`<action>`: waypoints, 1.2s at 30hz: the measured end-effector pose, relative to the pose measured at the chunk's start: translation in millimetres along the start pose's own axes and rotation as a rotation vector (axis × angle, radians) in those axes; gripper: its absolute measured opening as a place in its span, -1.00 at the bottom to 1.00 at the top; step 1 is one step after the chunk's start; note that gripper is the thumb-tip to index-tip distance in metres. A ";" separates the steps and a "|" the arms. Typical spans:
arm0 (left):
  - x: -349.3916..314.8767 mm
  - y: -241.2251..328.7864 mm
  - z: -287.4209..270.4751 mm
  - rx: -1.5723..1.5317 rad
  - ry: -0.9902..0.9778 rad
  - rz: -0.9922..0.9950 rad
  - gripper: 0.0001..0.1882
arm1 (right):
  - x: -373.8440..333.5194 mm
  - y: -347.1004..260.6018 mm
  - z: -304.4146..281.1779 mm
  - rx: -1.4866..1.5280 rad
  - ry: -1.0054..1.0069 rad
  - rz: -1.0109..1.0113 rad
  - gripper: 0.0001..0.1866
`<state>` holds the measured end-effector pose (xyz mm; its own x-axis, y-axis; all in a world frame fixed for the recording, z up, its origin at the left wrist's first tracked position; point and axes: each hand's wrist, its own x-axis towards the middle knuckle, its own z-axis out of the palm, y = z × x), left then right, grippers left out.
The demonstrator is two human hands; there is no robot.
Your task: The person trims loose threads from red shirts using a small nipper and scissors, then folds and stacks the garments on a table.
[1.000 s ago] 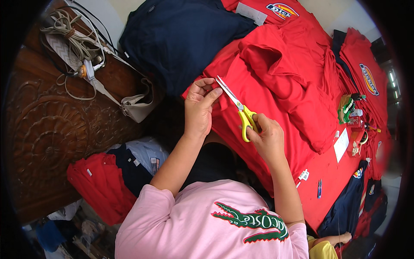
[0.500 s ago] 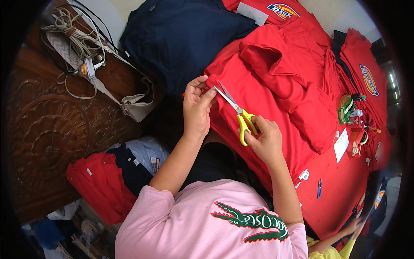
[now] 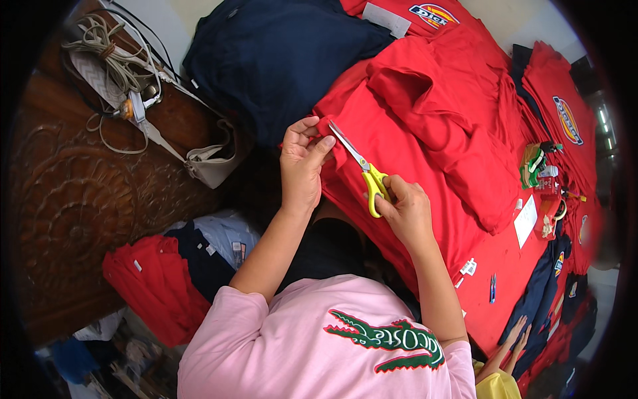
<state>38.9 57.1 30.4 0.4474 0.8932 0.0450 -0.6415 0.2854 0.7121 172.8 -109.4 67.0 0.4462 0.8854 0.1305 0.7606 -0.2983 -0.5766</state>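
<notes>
My left hand point(image 3: 305, 163) pinches an edge of a red garment point(image 3: 382, 143) between thumb and fingers. My right hand point(image 3: 407, 206) grips yellow-green scissors point(image 3: 373, 189) by their handles. The scissors' blades are closed together, and their tips lie against the red fabric beside my left fingertips. The garment spreads to the right of my hands over the table. A folded, bunched part of red cloth point(image 3: 445, 133) rests on top of it.
Navy garments point(image 3: 266, 66) are heaped at the back. Small thread nippers point(image 3: 492, 288) and a white paper point(image 3: 526, 221) lie on the red tabletop. A co-worker's hands point(image 3: 513, 344) rest at lower right on navy cloth. A beige bag point(image 3: 211, 163) sits on carved wood, left.
The scissors' blades have closed, and their handles have come together in my right hand. At lower right, the co-worker's hands have come down onto navy cloth now laid there.
</notes>
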 end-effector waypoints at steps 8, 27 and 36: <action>5.7 3.7 -11.9 0.125 0.051 -0.025 -0.63 | -51.3 33.3 -31.9 0.460 0.263 0.268 -0.88; 25.4 7.5 -23.8 0.612 0.061 -0.269 -0.73 | -222.6 72.7 -54.6 -0.340 0.548 0.396 -0.66; 58.2 45.3 -27.6 0.653 0.031 -0.362 -0.64 | -246.8 110.2 -103.4 0.169 0.461 0.666 -0.79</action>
<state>18.7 131.6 45.9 0.5362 0.7949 -0.2839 0.0473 0.3075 0.9504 195.2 -397.6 54.6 0.9552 0.2957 0.0149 0.2033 -0.6186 -0.7589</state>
